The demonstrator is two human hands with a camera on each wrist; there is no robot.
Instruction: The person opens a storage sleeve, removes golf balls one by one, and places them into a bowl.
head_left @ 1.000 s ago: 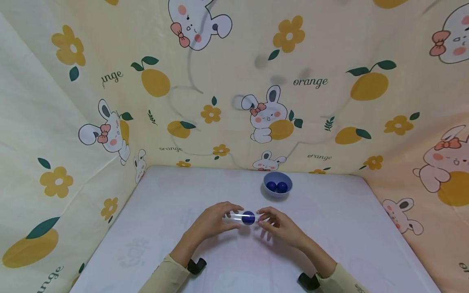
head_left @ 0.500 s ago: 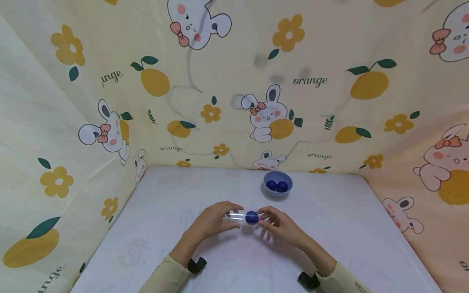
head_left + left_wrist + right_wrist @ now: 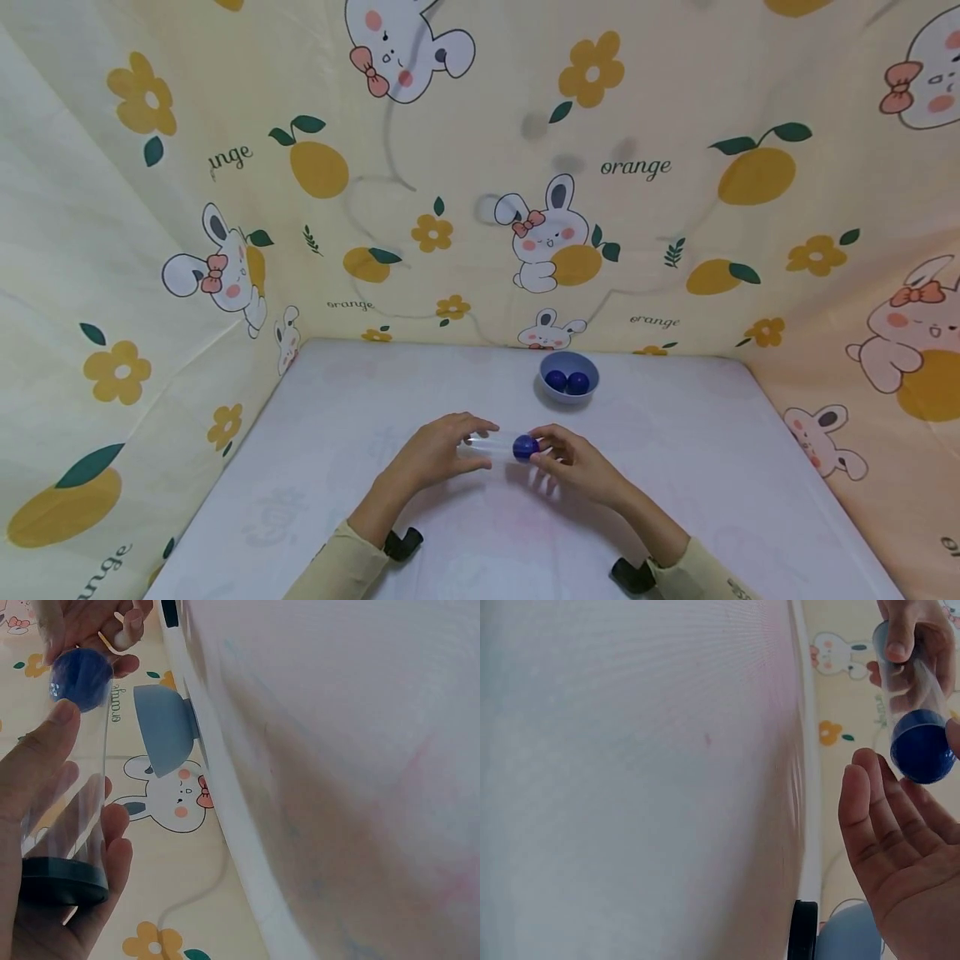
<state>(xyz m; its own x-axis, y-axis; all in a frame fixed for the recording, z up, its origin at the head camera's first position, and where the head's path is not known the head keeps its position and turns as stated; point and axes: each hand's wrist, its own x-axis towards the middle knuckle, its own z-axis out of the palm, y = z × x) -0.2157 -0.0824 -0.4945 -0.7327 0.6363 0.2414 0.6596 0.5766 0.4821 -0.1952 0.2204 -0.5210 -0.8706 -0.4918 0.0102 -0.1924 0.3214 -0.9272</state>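
My left hand [image 3: 438,450] grips a clear tube [image 3: 82,772] with a dark base [image 3: 64,881], held nearly level above the table in the head view. A blue ball [image 3: 526,448] sits at the tube's far end and partly sticks out of its mouth in the right wrist view. Around that end is my right hand [image 3: 573,462], its fingers loosely spread and mostly straight. In the right wrist view its thumb [image 3: 954,739] lies against the ball's side, and the other fingers [image 3: 889,817] extend below it. Whether those fingers touch the ball is hard to tell.
Beyond the hands stands a light blue bowl [image 3: 568,396] with two dark blue balls [image 3: 577,383] inside. The white table [image 3: 360,400] meets a printed cloth backdrop [image 3: 472,133] at its back and sides.
The blue ball has slid rightward along the tube, from inside it to its mouth beside the right fingers. Both hands stay almost in place.
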